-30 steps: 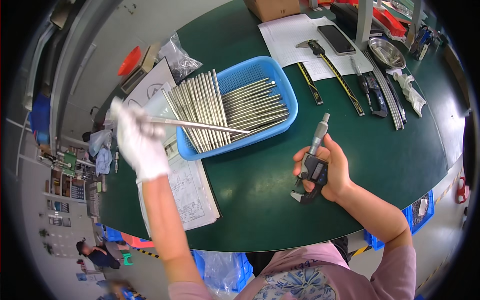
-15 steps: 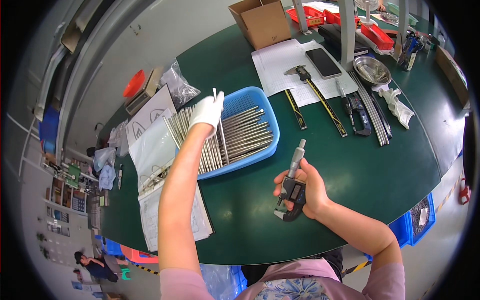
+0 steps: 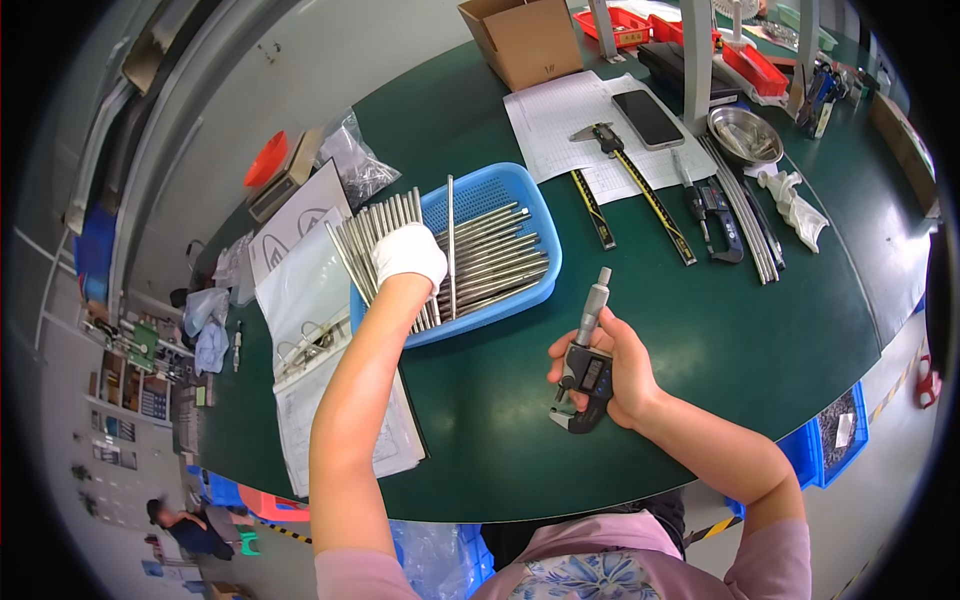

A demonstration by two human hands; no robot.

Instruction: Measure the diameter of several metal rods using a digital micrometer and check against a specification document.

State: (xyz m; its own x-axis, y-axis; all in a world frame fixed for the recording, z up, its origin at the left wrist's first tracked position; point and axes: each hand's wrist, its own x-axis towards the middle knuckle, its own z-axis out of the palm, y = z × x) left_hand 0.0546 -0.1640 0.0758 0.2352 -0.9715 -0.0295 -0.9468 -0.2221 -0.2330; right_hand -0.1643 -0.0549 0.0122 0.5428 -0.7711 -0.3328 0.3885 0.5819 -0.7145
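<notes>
A blue perforated basket (image 3: 548,215) holds many slim metal rods (image 3: 490,250) in two groups, with one rod (image 3: 452,245) lying lengthwise between them. My left hand (image 3: 408,255), in a white glove, rests on the left group; its fingers are hidden behind the back of the glove, so I cannot tell whether they grip a rod. Bare, my right hand (image 3: 628,375) is closed around a digital micrometer (image 3: 584,375), its grey thimble pointing up and away and its black frame toward me. Nothing shows in the micrometer's jaws.
An open ring binder (image 3: 345,420) lies left of the basket. Beyond on the green table (image 3: 720,350) are a digital caliper (image 3: 640,185), paper sheets (image 3: 540,130), a phone (image 3: 648,120), another micrometer (image 3: 715,220), a metal bowl (image 3: 745,138) and a cardboard box (image 3: 525,45).
My left hand has moved left and slightly down onto the left group of rods. The rod that was at its fingers now lies apart from it. My right hand and the micrometer barely moved.
</notes>
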